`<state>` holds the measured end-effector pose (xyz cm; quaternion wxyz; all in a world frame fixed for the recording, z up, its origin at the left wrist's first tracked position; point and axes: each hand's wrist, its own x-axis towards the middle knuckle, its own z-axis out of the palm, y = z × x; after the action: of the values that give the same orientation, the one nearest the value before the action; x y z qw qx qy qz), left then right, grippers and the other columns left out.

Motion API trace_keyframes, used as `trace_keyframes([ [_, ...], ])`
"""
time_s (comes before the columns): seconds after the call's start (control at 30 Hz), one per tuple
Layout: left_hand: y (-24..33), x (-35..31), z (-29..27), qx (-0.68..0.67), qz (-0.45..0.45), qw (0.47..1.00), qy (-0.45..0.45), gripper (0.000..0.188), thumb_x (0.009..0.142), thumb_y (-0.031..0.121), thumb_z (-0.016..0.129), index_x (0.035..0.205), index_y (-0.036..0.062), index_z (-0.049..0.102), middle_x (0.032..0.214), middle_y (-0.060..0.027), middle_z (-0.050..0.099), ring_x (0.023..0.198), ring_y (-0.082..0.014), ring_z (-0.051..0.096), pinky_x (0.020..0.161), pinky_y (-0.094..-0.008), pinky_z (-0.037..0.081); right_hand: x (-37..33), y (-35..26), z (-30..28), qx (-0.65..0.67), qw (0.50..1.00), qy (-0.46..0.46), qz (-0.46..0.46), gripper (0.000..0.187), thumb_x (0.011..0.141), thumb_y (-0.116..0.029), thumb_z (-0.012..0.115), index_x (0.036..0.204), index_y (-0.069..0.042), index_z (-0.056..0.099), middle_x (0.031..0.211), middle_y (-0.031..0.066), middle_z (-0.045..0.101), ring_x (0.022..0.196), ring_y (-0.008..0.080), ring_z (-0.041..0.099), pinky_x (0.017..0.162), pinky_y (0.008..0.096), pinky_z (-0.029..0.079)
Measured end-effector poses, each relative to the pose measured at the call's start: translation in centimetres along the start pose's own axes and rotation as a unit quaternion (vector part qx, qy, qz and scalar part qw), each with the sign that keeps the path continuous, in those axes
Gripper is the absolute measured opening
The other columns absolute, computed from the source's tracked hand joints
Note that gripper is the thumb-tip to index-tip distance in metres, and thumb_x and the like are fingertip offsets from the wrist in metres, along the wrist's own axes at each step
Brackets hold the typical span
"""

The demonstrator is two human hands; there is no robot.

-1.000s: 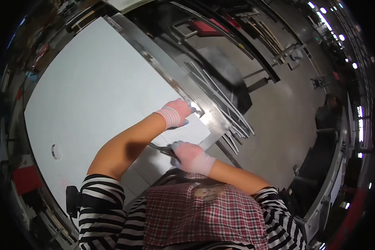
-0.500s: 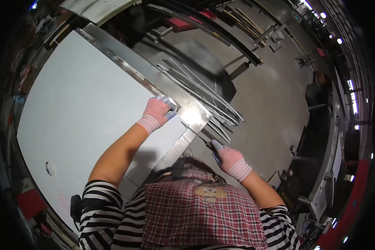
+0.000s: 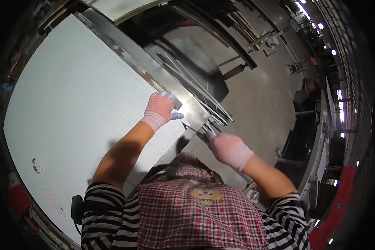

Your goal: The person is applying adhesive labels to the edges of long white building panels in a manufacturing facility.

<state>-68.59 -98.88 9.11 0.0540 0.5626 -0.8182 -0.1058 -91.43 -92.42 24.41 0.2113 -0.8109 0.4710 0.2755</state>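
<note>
A large white sheet [image 3: 87,96] covers the metal-topped table, with a long, worn metal bar [image 3: 125,56] along its far right edge. My left hand [image 3: 160,109], in a pink striped glove with grey fingertips, rests at the bar's near end. Its fingers curl over the bar and its thumb lies on the sheet's corner. My right hand [image 3: 229,151], gloved alike and blurred, is closed round the handle of a thin, knife-like tool [image 3: 190,127]. The tool's tip points at the sheet's edge near my left thumb; whether it touches is hard to tell.
A bare metal table corner [image 3: 198,112] sticks out beyond the sheet. Several thin grey strips [image 3: 196,83] lie below, past the table. A white tape roll [image 3: 37,165] sits on the sheet at left. Dark metal beams [image 3: 221,31] stand at the far side.
My right hand has moved slightly up with the tool and is now blurred. My left hand stays at the bar's end, its thumb stretched out more. The whole view has shifted a little.
</note>
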Motion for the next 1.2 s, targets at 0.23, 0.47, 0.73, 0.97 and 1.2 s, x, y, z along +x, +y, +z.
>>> trace_keyframes([
  [0.23, 0.0, 1.1, 0.4, -0.008, 0.008, 1.000, -0.001, 0.055, 0.072, 0.069, 0.066, 0.093, 0.0183, 0.071, 0.102, -0.0063, 0.063, 0.101, -0.0261, 0.057, 0.087, -0.0423, 0.043, 8.3, 0.3, 3.7, 0.023, 0.999, -0.006, -0.029, 0.021, 0.088, -0.009, 0.053, 0.103, 0.002, 0.060, 0.091, 0.0241, 0.069, 0.086, 0.0408, 0.068, 0.074, 0.0479, 0.054],
  [0.47, 0.4, 1.1, -0.6, 0.036, -0.003, 0.997, -0.065, 0.056, 0.071, 0.072, 0.064, 0.095, 0.0220, 0.071, 0.105, -0.0055, 0.062, 0.104, -0.0259, 0.057, 0.089, -0.0433, 0.043, 7.4, 0.7, 7.4, 0.102, 0.994, 0.026, -0.005, 0.033, 0.088, -0.010, 0.053, 0.119, 0.002, 0.048, 0.092, 0.0233, 0.069, 0.088, 0.0402, 0.068, 0.073, 0.0491, 0.054],
  [0.73, 0.5, 1.6, 0.5, 0.042, 0.014, 0.998, -0.039, 0.059, 0.070, 0.072, 0.064, 0.097, 0.0202, 0.072, 0.103, -0.0071, 0.063, 0.104, -0.0273, 0.057, 0.086, -0.0455, 0.044, 4.5, 3.5, 3.8, 0.114, 0.989, -0.093, -0.012, 0.026, 0.094, -0.011, 0.047, 0.115, 0.002, 0.054, 0.096, 0.0239, 0.069, 0.090, 0.0397, 0.069, 0.073, 0.0504, 0.054],
  [0.97, 0.2, 1.7, 0.6, 0.048, 0.002, 0.997, -0.060, 0.063, 0.067, 0.073, 0.065, 0.099, 0.0197, 0.072, 0.104, -0.0054, 0.063, 0.102, -0.0264, 0.057, 0.085, -0.0447, 0.044, 9.6, 1.5, 7.2, 0.140, 0.989, -0.038, 0.015, 0.032, 0.094, -0.012, 0.048, 0.122, 0.001, 0.055, 0.107, 0.0224, 0.069, 0.098, 0.0395, 0.069, 0.077, 0.0494, 0.056],
  [1.2, -0.6, 1.0, 1.8, 0.018, 0.033, 0.999, 0.039, 0.059, 0.063, 0.069, 0.072, 0.087, 0.0155, 0.071, 0.093, -0.0072, 0.063, 0.094, -0.0311, 0.058, 0.083, -0.0464, 0.044, 4.3, 5.0, 6.0, 0.156, 0.984, -0.087, -0.003, 0.031, 0.093, -0.016, 0.047, 0.115, 0.002, 0.060, 0.105, 0.0249, 0.069, 0.097, 0.0394, 0.068, 0.081, 0.0510, 0.053],
])
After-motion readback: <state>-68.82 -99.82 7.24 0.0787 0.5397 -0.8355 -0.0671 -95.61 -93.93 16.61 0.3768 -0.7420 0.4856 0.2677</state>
